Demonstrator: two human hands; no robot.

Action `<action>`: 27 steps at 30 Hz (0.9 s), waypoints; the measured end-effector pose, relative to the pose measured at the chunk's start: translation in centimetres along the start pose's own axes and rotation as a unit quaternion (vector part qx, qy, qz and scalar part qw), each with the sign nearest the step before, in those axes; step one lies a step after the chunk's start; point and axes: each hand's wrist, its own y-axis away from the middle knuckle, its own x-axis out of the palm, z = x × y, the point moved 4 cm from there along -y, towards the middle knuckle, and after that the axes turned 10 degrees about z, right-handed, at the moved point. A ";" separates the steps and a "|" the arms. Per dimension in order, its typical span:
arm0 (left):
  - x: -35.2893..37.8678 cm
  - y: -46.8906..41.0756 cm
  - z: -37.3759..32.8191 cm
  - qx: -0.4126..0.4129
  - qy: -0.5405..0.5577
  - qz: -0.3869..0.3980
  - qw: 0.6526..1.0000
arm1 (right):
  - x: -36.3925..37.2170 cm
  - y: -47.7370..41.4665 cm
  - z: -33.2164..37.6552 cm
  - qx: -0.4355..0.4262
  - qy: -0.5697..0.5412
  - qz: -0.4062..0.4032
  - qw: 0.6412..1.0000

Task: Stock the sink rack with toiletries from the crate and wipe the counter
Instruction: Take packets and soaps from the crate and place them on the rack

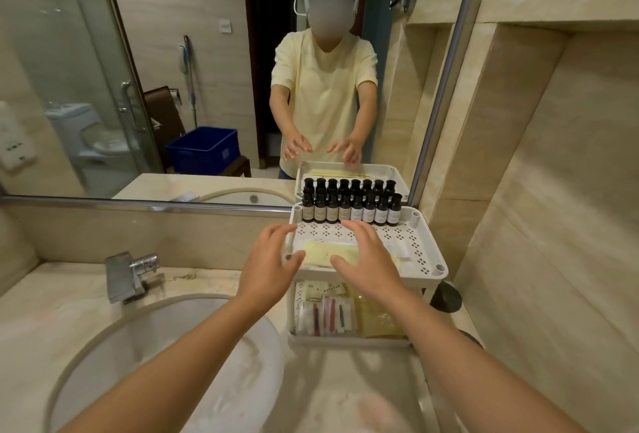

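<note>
Both my hands are out over the top tray of the white rack (429,248), which stands on the desk (52,298) to the right of the sink (162,349). My left hand (268,261) and right hand (368,260) are a little apart, fingers spread and lightly bent, gripping nothing. They sit over one flat pale yellow packet (326,253) lying on the front of the tray. I cannot tell whether my fingertips touch it.

Along the back edge of that tray stand eight small dark bottles (350,213) in a single upright row, shoulder to shoulder. The four on the left have tan labels and the four on the right have white ones. The mirror (173,69) doubles the row behind them.

The rack has two levels. The lower shelf (345,337) holds a batch of small wrapped items on the left and yellow packets on the right, too bunched for me to count.

One tap (129,273) sits at the back of the sink. In the mirror I see one blue crate (204,149) behind me.
</note>
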 end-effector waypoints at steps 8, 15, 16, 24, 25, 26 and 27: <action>-6.5 6.5 5.3 -0.056 0.033 -0.072 0.995 | 6.3 -0.9 8.8 -0.093 -0.018 0.043 0.995; -14.2 16.2 10.5 -0.156 0.035 -0.132 0.978 | 14.4 1.5 17.9 -0.175 -0.037 0.145 0.973; -15.2 18.1 11.3 -0.174 0.029 -0.135 0.975 | 15.7 2.2 19.1 -0.179 -0.036 0.165 0.969; -22.4 35.3 15.1 -0.299 -0.005 -0.169 0.939 | 25.5 10.8 29.6 -0.222 0.011 0.316 0.922; -23.1 37.5 15.4 -0.314 -0.008 -0.174 0.933 | 26.6 11.9 31.0 -0.234 0.015 0.323 0.917; -23.6 39.7 15.8 -0.328 -0.011 -0.180 0.927 | 27.7 13.2 32.2 -0.244 0.018 0.331 0.911; -24.2 41.8 16.1 -0.344 -0.011 -0.186 0.920 | 28.7 14.5 33.4 -0.254 0.018 0.340 0.905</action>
